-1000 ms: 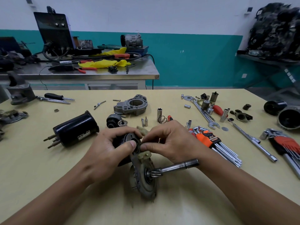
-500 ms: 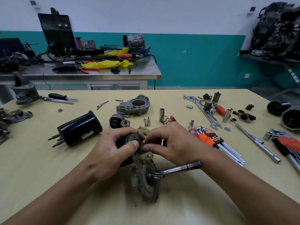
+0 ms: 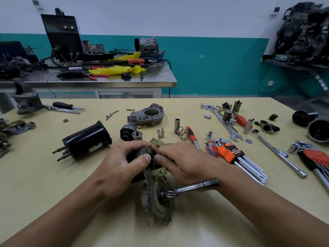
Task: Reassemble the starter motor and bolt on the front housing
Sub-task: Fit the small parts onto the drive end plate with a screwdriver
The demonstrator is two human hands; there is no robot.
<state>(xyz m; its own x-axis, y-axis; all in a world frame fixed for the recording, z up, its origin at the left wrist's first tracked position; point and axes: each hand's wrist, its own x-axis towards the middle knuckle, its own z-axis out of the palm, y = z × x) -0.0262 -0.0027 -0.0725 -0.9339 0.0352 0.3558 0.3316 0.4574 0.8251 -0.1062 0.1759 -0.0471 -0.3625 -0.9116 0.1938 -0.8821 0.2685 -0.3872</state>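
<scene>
Holding firm, the left hand (image 3: 122,164) is still gripping the black solenoid (image 3: 143,152), thumb pressing its end, while the right hand (image 3: 179,161) is pinching that same end, fingertip to thumb. Barely anything is shifting, so the seating looks unfinished. Front housing (image 3: 147,114) is waiting on the desk (image 3: 53,184), beyond both hands, unbolted.

- the assembly (image 3: 156,198) is gripped mid-way across the table (image 3: 53,193) by left hand (image 3: 122,164) and right hand (image 3: 181,163)
- motor can (image 3: 85,139) is laid left of it, housing (image 3: 147,114) behind
- hex keys (image 3: 236,155) are found to the right, wrench (image 3: 226,123) behind those
</scene>
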